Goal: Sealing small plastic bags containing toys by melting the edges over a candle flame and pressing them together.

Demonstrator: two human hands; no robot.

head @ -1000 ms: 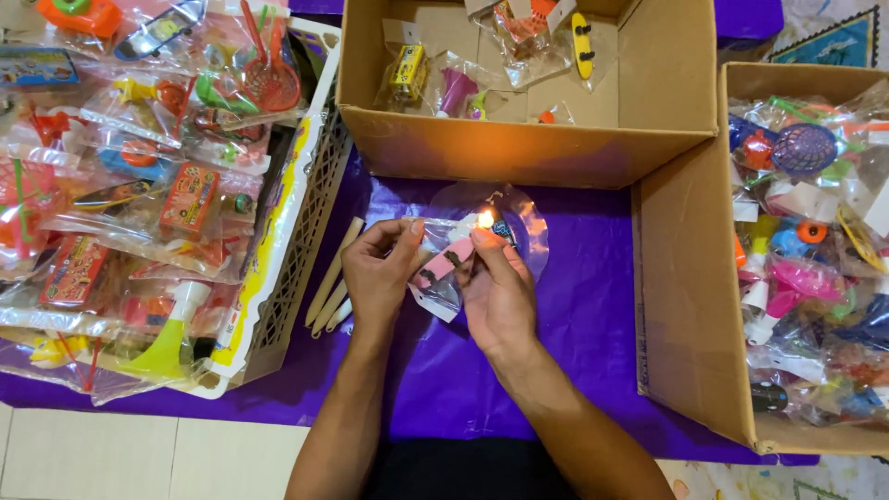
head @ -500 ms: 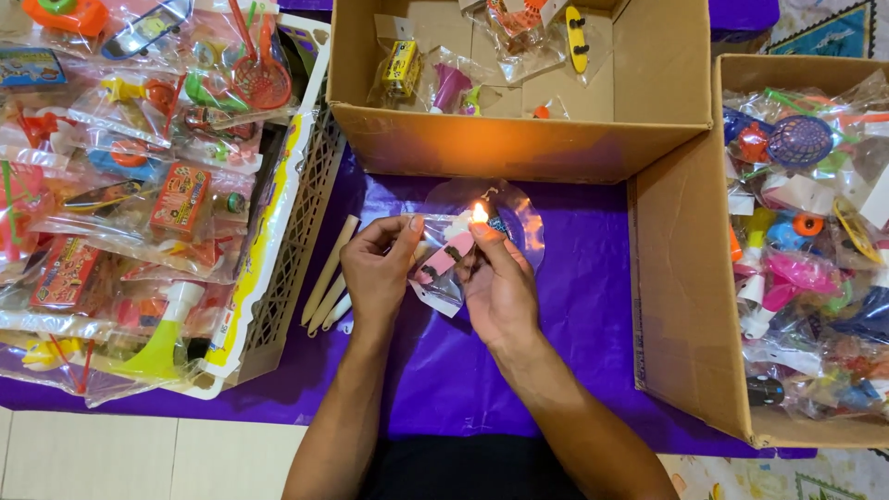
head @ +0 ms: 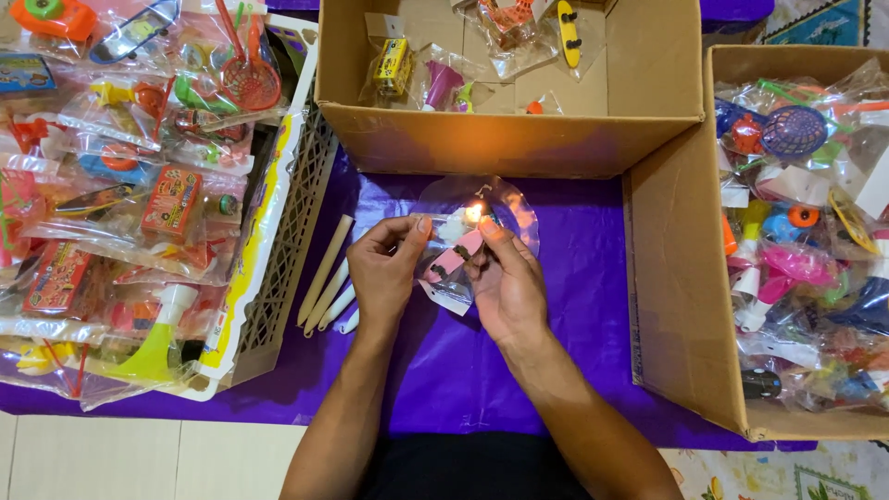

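Note:
Both my hands hold a small clear plastic bag (head: 451, 268) with a pink toy inside, over the purple table cover (head: 444, 370). My left hand (head: 384, 268) pinches the bag's left side. My right hand (head: 505, 282) grips its right side. The bag's top edge sits at a small candle flame (head: 474, 213), which burns on a clear round dish (head: 514, 208) just beyond my fingers.
A white lattice crate (head: 278, 250) heaped with bagged toys stands at left, with three white candles (head: 326, 278) beside it. An open cardboard box (head: 505, 139) with a few bagged toys is ahead. Another cardboard box (head: 681, 287) full of bagged toys is at right.
My hands and the bag have barely shifted. The flame still burns at the bag's top edge.

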